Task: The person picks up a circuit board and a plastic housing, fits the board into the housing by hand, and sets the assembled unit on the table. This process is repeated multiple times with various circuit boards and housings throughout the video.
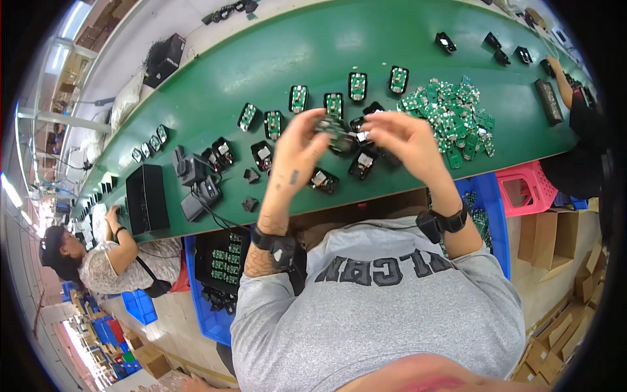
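Observation:
My left hand (297, 147) is closed on a black plastic housing with a green circuit board (335, 133) in it, slightly blurred, above the table. My right hand (408, 144) hovers just to the right of it, fingers bent and apart from the thumb; nothing shows clearly between them. Beneath and around the hands lie black housings with white parts inside, such as one (362, 163) between the hands and another (323, 180) near the edge. Farther back, several housings hold green boards, among them one (358, 86) standing beyond my fingers.
A heap of loose green circuit boards (454, 117) spreads at the right on the green table (261, 72). To the left are black power adapters (199, 186) with cables and a black box (146, 199). Blue bins (499, 228) sit below the edge. Co-workers occupy both ends.

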Demonstrator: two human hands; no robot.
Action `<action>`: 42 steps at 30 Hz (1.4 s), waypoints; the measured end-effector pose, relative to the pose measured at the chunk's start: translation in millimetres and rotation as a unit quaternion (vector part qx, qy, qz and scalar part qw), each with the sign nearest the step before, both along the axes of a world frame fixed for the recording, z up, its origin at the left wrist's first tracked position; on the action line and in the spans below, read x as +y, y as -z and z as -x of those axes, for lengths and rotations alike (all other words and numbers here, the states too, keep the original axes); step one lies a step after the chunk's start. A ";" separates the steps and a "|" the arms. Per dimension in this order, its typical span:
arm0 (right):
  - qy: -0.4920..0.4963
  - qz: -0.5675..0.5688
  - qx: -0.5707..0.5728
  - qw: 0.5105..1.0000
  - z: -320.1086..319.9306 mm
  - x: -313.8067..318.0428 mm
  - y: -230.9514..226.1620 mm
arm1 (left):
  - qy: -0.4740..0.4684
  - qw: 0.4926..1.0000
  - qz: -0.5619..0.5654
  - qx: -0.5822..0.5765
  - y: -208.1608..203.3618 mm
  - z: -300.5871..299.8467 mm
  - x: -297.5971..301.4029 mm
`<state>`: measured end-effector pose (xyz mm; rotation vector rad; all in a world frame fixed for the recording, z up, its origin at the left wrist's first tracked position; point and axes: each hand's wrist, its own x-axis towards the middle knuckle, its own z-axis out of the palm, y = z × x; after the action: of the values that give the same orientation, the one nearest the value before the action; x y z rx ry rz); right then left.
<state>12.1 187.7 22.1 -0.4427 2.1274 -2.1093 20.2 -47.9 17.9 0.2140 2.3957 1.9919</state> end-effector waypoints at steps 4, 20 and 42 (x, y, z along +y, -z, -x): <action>0.206 0.008 0.072 0.976 61.9 74.2 14.4 | 0.028 0.986 0.167 -0.003 16.8 35.1 -55.9; 0.245 -0.562 0.172 0.771 88.9 62.8 65.7 | -0.170 0.921 0.347 -0.042 26.4 38.1 -24.8; 0.030 -0.451 0.239 0.860 102.2 101.6 70.6 | 0.045 0.900 0.434 -0.026 21.2 21.0 -51.2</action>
<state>-90.1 289.3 -48.6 -0.8092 3.0808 -0.8197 -0.8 -99.1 -3.3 0.2261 2.8694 0.7221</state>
